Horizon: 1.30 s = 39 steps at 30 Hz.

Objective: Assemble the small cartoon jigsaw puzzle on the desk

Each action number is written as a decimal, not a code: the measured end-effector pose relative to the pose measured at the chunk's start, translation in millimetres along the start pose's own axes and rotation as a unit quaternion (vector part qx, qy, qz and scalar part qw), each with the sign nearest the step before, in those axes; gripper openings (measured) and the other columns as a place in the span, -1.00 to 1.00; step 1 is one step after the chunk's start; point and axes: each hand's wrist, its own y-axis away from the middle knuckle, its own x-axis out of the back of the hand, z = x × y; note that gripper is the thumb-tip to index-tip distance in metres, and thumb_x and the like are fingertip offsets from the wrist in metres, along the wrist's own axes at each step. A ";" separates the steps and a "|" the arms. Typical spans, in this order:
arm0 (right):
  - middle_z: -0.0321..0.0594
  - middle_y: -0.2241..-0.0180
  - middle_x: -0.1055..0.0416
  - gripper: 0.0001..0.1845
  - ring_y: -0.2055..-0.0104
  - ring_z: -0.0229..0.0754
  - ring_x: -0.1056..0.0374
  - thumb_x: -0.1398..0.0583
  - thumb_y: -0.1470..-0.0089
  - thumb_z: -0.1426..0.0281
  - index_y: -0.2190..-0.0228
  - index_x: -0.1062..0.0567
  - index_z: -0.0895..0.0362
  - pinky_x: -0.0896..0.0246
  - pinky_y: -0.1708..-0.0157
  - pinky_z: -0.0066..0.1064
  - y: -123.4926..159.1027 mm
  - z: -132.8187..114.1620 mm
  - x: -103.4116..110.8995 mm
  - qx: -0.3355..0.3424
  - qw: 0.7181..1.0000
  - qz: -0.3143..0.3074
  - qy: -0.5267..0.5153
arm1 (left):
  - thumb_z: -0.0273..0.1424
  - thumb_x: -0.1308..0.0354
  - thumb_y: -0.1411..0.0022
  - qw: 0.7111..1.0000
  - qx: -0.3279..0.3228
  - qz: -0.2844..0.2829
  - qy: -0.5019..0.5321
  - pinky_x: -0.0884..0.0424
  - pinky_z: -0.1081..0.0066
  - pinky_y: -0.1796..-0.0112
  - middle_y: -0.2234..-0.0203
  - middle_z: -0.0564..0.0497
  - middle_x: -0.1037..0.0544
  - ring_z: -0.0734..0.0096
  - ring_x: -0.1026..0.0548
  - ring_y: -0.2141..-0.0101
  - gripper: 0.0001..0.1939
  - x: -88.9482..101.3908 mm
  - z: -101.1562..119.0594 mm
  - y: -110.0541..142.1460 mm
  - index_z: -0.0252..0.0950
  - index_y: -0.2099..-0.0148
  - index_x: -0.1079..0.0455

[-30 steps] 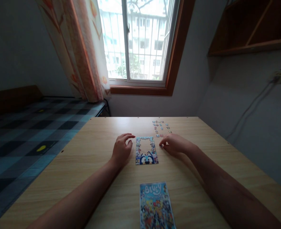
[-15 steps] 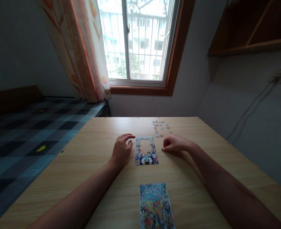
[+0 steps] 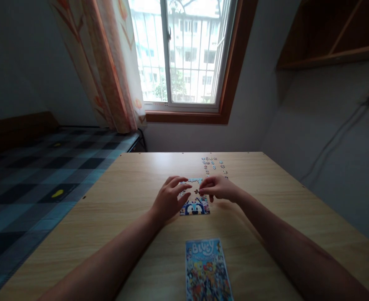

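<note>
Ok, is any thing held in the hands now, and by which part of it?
The right hand pinches a small jigsaw piece by the edge on that hand's side. The left hand is open, with nothing visible in it.

Left hand (image 3: 170, 199) spread; right hand (image 3: 219, 187) pinched, fingertips seemingly together

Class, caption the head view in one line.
Right hand holds a piece over the puzzle, left hand open opposite.

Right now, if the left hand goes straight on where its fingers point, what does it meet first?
The left hand would probably meet the puzzle piece held by the right hand; depth is unclear.
</note>
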 end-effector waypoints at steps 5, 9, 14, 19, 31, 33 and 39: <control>-0.19 0.42 -0.60 -0.72 0.60 -0.35 -0.39 -0.44 0.09 0.26 0.37 -0.60 0.19 -0.20 0.64 -0.53 -7.9 8.9 -14.6 0.029 0.997 0.040 -0.063 | -0.41 -0.35 -0.22 1.000 0.000 -0.012 -0.004 -0.51 0.10 0.03 0.08 -0.06 -0.58 0.15 -0.46 0.02 -0.79 -0.5 -3.4 0.6 -0.18 0.07 -0.54; -0.20 0.44 -0.60 -0.71 0.61 -0.35 -0.37 -0.45 0.12 0.26 0.39 -0.60 0.19 -0.26 0.61 -0.50 -9.9 10.1 -22.2 0.044 0.994 0.043 -0.090 | -0.40 -0.33 -0.24 1.000 0.010 -0.027 -0.012 -0.50 0.11 0.02 0.08 -0.06 -0.59 0.15 -0.46 0.01 -0.85 0.5 -2.6 0.0 -0.17 0.12 -0.56; -0.20 0.45 -0.60 -0.72 0.61 -0.38 -0.32 -0.45 0.11 0.25 0.41 -0.62 0.19 -0.24 0.61 -0.51 -9.5 11.3 -26.7 0.048 0.994 0.046 -0.089 | -0.36 -0.29 -0.28 0.998 0.035 -0.044 -0.014 -0.49 0.08 -0.01 0.06 -0.08 -0.58 0.15 -0.47 -0.01 -0.84 2.1 -1.4 -0.3 -0.16 0.08 -0.56; -0.19 0.44 -0.60 -0.74 0.56 -0.35 -0.33 -0.42 0.07 0.27 0.37 -0.62 0.20 -0.22 0.57 -0.50 -11.1 14.7 -28.6 0.041 0.995 0.045 -0.077 | -0.37 -0.25 -0.30 0.998 0.028 -0.054 -0.015 -0.49 0.11 0.01 0.06 -0.08 -0.58 0.16 -0.47 0.00 -0.89 2.0 -0.5 -0.9 -0.17 0.13 -0.57; -0.21 0.30 -0.63 -0.85 0.28 -0.19 -0.46 -0.25 -0.20 0.44 0.27 -0.67 0.06 -0.28 0.18 -0.34 -1.7 17.4 -32.2 0.255 0.906 0.166 0.295 | -0.43 -0.29 -0.16 0.985 0.129 -0.112 -0.019 -0.45 0.03 -0.04 0.04 -0.06 -0.58 0.09 -0.46 0.00 -0.93 8.5 -4.6 2.4 -0.16 0.27 -0.57; -0.20 0.27 -0.63 -0.85 0.22 -0.15 -0.47 -0.26 -0.18 0.48 0.29 -0.66 0.07 -0.29 0.11 -0.30 -2.3 20.0 -33.3 0.306 0.888 0.143 0.314 | -0.44 -0.27 -0.15 0.985 0.124 -0.122 -0.018 -0.45 0.04 -0.03 0.04 -0.05 -0.58 0.09 -0.47 0.01 -0.92 9.9 -2.8 2.2 -0.15 0.28 -0.56; -0.21 0.25 -0.63 -0.82 0.20 -0.14 -0.44 -0.23 -0.21 0.46 0.29 -0.66 0.04 -0.30 0.06 -0.24 -1.1 20.6 -33.9 0.349 0.865 0.096 0.348 | -0.38 -0.27 -0.16 0.982 0.101 -0.154 -0.034 -0.45 0.01 -0.01 0.04 -0.04 -0.59 0.06 -0.47 0.01 -0.93 13.0 1.2 0.6 -0.13 0.28 -0.57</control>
